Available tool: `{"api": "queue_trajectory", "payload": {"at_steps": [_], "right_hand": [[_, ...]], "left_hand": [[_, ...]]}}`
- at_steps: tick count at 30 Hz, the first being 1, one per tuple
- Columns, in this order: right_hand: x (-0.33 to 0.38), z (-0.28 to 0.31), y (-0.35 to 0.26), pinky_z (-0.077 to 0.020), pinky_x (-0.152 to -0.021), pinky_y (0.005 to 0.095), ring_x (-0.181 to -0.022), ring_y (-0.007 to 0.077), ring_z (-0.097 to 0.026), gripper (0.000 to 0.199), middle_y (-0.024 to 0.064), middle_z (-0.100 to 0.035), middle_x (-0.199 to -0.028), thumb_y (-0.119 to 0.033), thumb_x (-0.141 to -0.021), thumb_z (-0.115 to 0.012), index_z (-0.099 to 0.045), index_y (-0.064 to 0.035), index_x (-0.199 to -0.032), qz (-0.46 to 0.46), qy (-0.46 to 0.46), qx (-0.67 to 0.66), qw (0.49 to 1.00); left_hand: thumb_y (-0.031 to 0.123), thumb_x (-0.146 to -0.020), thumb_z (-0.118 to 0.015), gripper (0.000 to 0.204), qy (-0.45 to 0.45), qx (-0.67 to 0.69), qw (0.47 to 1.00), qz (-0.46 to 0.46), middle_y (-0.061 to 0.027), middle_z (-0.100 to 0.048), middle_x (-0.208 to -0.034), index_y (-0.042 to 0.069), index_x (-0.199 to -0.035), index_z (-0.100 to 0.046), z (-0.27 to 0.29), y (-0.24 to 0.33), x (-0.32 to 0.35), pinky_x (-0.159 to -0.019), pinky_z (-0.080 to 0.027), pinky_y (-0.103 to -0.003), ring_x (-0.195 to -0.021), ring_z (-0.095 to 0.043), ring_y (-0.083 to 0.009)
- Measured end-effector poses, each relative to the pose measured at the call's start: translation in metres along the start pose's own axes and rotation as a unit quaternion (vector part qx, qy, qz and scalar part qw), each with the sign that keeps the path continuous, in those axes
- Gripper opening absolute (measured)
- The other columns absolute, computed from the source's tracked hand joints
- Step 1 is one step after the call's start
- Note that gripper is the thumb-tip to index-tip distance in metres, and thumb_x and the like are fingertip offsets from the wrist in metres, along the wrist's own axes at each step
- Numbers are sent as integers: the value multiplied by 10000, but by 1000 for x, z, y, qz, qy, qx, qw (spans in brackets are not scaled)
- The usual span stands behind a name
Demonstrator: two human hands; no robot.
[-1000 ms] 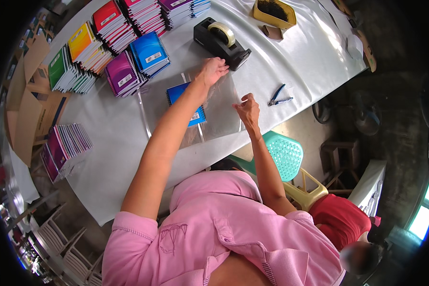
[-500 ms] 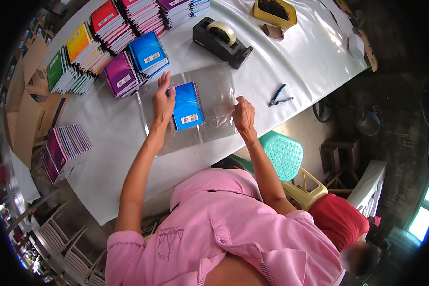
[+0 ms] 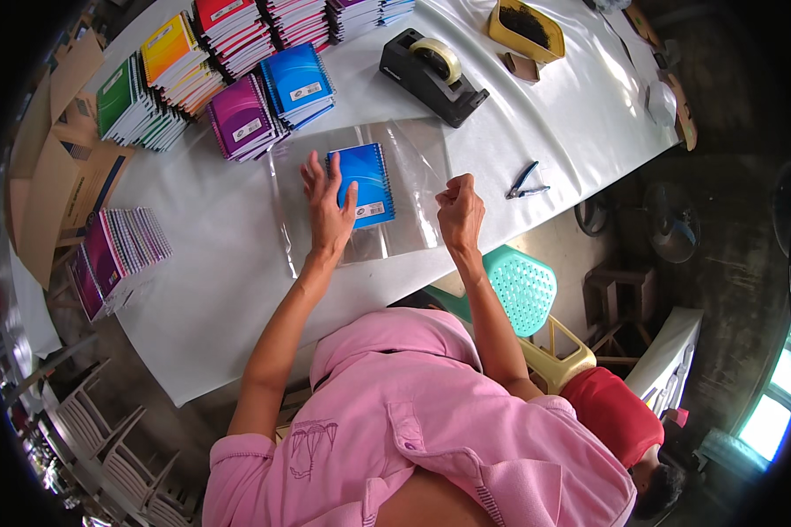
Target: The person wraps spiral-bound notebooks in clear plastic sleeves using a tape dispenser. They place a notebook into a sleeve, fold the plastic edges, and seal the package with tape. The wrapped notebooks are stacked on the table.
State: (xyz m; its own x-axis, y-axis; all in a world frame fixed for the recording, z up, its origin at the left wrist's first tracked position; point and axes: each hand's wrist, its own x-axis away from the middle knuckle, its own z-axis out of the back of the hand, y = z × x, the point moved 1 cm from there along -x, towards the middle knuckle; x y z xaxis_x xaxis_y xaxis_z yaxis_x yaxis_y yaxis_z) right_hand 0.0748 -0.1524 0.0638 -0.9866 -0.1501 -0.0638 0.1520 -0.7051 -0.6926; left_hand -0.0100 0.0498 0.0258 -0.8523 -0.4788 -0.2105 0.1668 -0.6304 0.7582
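Observation:
A blue spiral notebook (image 3: 362, 176) lies face up on a clear plastic sheet (image 3: 409, 230) on the table. My left hand (image 3: 330, 211) rests at the notebook's left side, fingers spread and thumb over its cover. On the other side, my right hand (image 3: 462, 215) is closed, its curled fingertips at the right edge of the plastic. Whatever lies inside those fingers is mostly hidden; the sheet's edge runs up to them. Blue-handled nippers (image 3: 526, 183) lie to the right of that hand.
Beyond the sheet stands a black tape dispenser (image 3: 435, 79). Stacks of notebooks, one topped with purple (image 3: 239, 119), line the far left. A yellow tub (image 3: 527, 31) holds dark bits. Cardboard boxes (image 3: 48, 202) are at left; a green stool (image 3: 523, 290) and a person in red (image 3: 615, 417) at right.
My left hand has shifted so its thumb lies over the notebook's cover. My right hand stays closed at the plastic's right edge, its wrist turned a little. The whole view has shifted slightly.

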Motion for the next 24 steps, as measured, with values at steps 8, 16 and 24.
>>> {"api": "queue_trajectory", "payload": {"at_steps": [8, 16, 24], "right_hand": [[13, -36, -71, -483, -587, 385, -636, 292, -623, 477, 133, -617, -693, -93, -644, -844, -447, -22, -900, -12, -118, -122, 985], [9, -43, -65, -497, -587, 318, -651, 191, -629, 517, 101, -615, -721, -157, -630, -888, -468, -22, -898, 42, -175, -118, 977], [-24, -10, 12, -468, -582, 336, -627, 229, -580, 367, 105, -571, -678, -50, -661, -818, -511, -7, -857, -38, -87, -193, 977]], "left_hand": [[416, -944, -550, 405, -40, -17, 999, 30, -160, -212, -1548, 163, -1248, -636, -3, 10, 0, -1101, -215, -612, -1392, -122, -521], [394, -921, -597, 317, -49, 126, 983, 124, -70, -194, -1574, 173, -1112, -721, -6, 1, 0, -1112, -294, -496, -1385, -180, -486], [206, -914, -621, 207, 54, 152, 982, 94, -149, -335, -1511, 92, -1044, -737, -9, 3, 5, -932, -498, -345, -1203, -559, -289]]}}
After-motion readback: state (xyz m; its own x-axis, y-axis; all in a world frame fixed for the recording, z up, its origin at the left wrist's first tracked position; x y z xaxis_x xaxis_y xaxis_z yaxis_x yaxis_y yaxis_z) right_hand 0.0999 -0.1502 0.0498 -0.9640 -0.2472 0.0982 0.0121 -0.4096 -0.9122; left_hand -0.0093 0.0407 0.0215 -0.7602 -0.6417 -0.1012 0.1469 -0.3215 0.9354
